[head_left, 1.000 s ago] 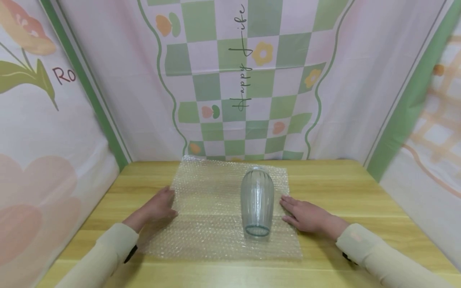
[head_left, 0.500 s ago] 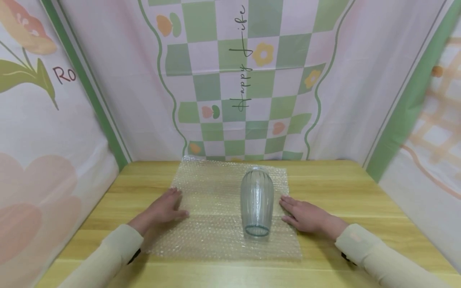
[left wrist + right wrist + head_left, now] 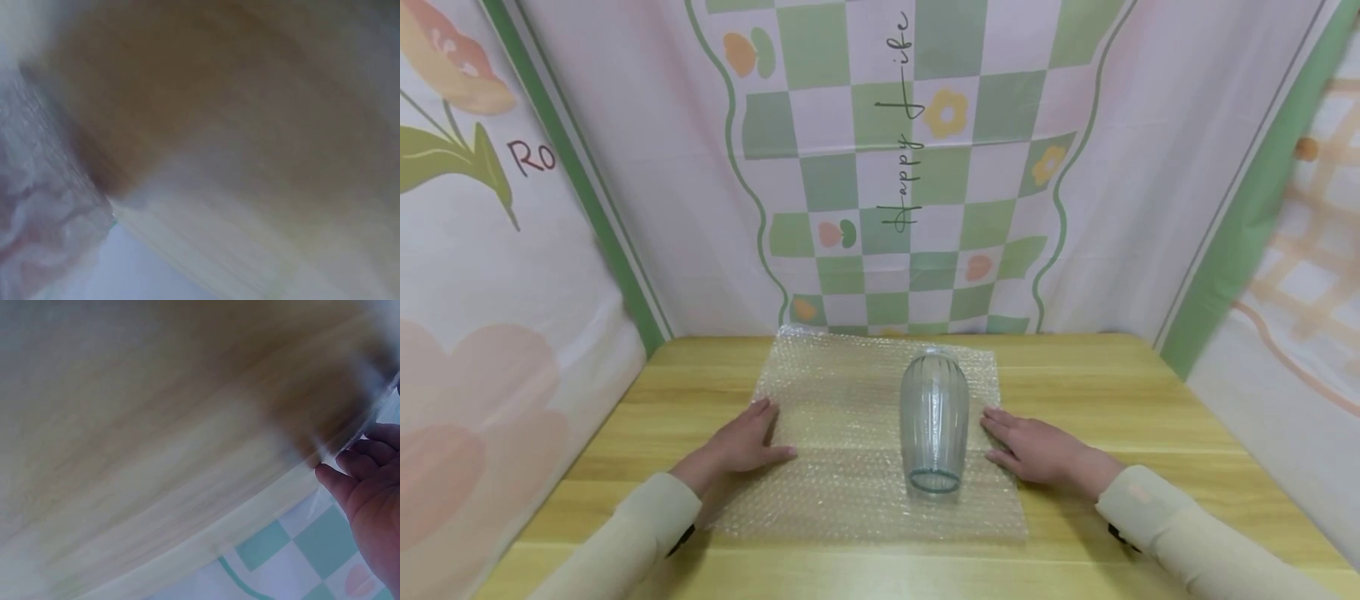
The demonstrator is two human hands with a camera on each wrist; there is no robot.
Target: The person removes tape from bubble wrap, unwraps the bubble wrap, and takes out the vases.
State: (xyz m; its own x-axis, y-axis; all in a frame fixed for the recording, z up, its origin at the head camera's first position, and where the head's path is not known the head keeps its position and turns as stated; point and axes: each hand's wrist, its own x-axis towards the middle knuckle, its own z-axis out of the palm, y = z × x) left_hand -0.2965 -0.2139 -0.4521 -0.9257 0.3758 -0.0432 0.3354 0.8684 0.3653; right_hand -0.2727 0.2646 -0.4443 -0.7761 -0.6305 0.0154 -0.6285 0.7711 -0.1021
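Note:
A clear ribbed glass vase (image 3: 935,421) lies on its side on a sheet of bubble wrap (image 3: 842,417), right of the sheet's middle, its round base toward me. My left hand (image 3: 741,442) rests at the sheet's left edge, thumb spread from the fingers. At the right edge, beside the vase but apart from it, my right hand (image 3: 1037,450) touches the wrap with extended fingers. The right wrist view shows its fingertips (image 3: 331,475) against the sheet's rim. In the blurred left wrist view, bubble wrap (image 3: 50,181) fills the left side, and the hand cannot be made out.
The wooden table (image 3: 1097,383) extends past the sheet on both sides. A checkered printed curtain (image 3: 895,167) hangs behind its far edge. Printed cloth walls (image 3: 512,275) enclose the left and right sides.
My left hand has shifted right, further over the wrap's left edge, then slightly toward me. The right hand, the vase and the sheet look almost unmoved.

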